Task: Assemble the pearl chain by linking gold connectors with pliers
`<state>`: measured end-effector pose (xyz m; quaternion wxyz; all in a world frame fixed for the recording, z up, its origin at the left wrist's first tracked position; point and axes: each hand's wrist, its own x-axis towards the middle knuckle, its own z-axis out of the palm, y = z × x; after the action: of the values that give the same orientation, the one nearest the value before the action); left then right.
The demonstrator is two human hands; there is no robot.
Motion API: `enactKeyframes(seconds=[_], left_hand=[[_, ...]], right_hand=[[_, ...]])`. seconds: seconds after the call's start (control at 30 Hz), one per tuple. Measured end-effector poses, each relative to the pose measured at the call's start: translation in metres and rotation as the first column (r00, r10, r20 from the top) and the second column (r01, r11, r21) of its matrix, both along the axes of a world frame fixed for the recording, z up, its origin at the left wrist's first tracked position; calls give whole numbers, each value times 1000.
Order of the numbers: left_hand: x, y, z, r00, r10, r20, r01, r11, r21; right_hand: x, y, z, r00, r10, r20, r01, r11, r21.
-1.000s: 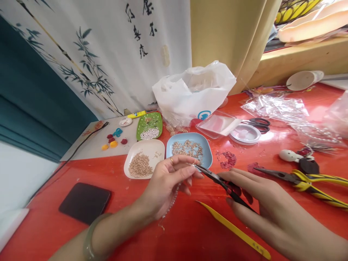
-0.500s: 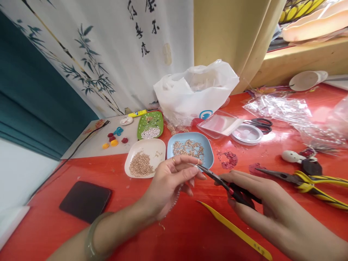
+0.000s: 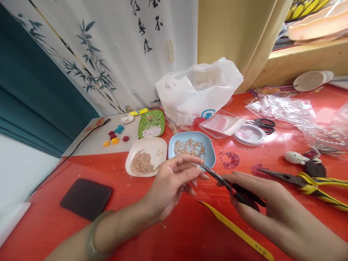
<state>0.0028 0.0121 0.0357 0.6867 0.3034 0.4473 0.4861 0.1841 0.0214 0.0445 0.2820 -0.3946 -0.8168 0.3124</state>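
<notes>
My left hand [image 3: 174, 181] pinches a strand of small pale beads [image 3: 179, 194], which hangs down behind the palm; its upper end lies at the thumb and index fingertips. My right hand [image 3: 258, 203] is wrapped around black-handled pliers [image 3: 225, 184] with a red band. Their narrow metal tips meet the left fingertips, where a tiny gold-coloured bit shows; its exact kind is too small to tell. Just beyond the fingers sits a blue tray [image 3: 212, 150] of gold chain-like pieces. To its left, a cream tray [image 3: 129, 154] holds small gold beads.
Yellow tweezers [image 3: 236, 230] lie before my right hand, and yellow-black long-nose pliers [image 3: 307, 181] to its right. Farther back are a green tray [image 3: 160, 123] with white beads, a white plastic bag [image 3: 187, 98], scissors [image 3: 263, 125] and clear packets [image 3: 282, 108]. A black flat object [image 3: 86, 198] rests at left.
The whole view has shifted slightly, with things appearing a little farther right. Both hands keep the same hold, the plier tips still at the left fingertips.
</notes>
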Motion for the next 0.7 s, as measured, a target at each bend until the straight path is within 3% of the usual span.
enactKeyframes(seconds=[0.4,0.7], left_hand=[[0,0,-1,1000,5,25,-5,1000,-2],[2,-1,0,999,12,35,-11,1000,-5]], right_hand=[[-4,-1,5,1000,-21,-21,19,998,-64],[-1,0,-3,999,-12,52,12,1000,8]])
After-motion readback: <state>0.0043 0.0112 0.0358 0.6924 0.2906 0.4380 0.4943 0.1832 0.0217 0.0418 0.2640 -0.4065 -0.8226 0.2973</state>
